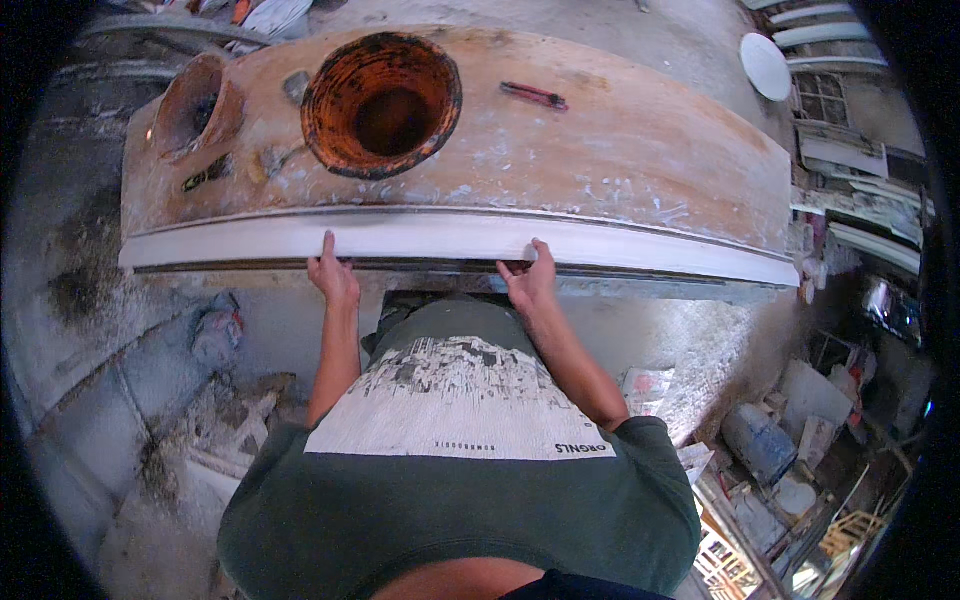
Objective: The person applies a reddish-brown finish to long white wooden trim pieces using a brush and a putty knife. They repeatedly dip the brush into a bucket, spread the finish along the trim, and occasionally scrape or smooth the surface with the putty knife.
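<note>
A long white moulding strip [440, 237] lies along the near edge of the worktable, running almost its full length. My left hand [336, 275] grips its near edge left of the middle, the index finger stretched over the top and the other fingers curled at the edge. To the right, my right hand [532, 280] holds the same edge, one finger lying on the white face and others lower down, partly hidden. Dark, narrow edges show beneath the strip's near side. Beyond it stands an orange bucket [440, 105] with a dark, crusted rim.
The worktable [620, 150] is brown and smeared with white. On it lie a red utility knife [535, 95], a small dark-handled tool [207, 172] and a smaller orange pot [200, 110] tipped at the left. A blue drum [760, 443] and clutter fill the lower right.
</note>
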The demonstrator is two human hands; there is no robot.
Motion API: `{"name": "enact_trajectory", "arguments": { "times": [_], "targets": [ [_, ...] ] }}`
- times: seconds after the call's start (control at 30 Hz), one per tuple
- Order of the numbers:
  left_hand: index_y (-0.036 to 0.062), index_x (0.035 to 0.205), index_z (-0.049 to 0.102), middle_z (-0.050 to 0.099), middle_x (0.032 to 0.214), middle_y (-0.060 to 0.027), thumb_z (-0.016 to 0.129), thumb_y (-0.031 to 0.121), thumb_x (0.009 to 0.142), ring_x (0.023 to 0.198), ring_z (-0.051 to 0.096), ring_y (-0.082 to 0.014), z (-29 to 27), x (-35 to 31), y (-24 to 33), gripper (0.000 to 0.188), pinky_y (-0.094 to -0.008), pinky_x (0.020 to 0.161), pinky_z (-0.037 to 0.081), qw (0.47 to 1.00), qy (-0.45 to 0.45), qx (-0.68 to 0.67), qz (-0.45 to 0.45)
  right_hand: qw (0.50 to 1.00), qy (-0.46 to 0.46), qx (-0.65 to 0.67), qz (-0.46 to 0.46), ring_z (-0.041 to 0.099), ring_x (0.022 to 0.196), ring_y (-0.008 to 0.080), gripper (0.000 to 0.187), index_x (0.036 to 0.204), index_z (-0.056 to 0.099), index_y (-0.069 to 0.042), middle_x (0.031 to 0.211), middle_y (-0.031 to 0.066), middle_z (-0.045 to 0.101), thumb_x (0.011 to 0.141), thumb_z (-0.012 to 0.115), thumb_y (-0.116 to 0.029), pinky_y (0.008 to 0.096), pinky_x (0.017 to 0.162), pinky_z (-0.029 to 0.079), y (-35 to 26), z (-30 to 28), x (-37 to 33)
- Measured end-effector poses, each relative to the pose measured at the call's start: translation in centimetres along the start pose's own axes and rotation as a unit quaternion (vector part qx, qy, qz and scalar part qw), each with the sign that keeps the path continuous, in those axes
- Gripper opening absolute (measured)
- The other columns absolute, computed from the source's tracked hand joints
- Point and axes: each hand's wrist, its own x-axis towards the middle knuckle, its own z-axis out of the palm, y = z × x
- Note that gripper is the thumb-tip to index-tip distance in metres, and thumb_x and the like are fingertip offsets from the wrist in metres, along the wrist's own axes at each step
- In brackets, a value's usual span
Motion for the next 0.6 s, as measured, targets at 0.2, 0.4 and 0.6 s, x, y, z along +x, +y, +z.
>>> {"name": "enact_trajectory", "arguments": {
  "times": [0.2,0.4,0.6],
  "targets": [
    [0.0103,0.106,0.052,0.059,0.101,-0.0058,0.068,0.011,0.079,0.086,0.059,-0.0226,0.3,0.8,-0.6,0.032,-0.0426,0.060,0.049,0.998,0.044,0.028,0.022,0.995,-0.036,0.004,-0.092,0.048,0.110,0.0282,0.057,0.123,0.046,-0.006,0.119,0.0130,0.051,0.082,0.057,-0.044,0.0522,0.099,0.034,-7.5,-6.3,3.4],
    [0.0068,0.104,0.050,0.059,0.098,-0.0085,0.069,0.010,0.076,0.082,0.061,-0.0228,2.3,-0.7,1.5,0.034,-0.0396,0.059,0.052,0.999,0.037,0.015,0.011,0.967,0.095,-0.048,-0.229,0.061,0.079,0.0246,0.028,0.103,0.055,-0.003,0.093,0.0088,0.060,0.081,0.064,-0.018,0.0402,0.066,0.054,-11.0,-7.7,4.9],
    [0.0054,0.101,0.048,0.057,0.095,-0.0091,0.065,0.012,0.076,0.082,0.060,-0.0241,0.4,1.8,0.8,0.031,-0.0433,0.061,0.056,0.997,-0.069,-0.033,0.003,0.953,0.098,-0.149,-0.246,0.062,0.072,0.0257,0.025,0.097,0.054,0.004,0.087,0.0129,0.060,0.082,0.061,-0.014,0.0399,0.061,0.057,-12.2,-7.1,4.1]
  ]
}}
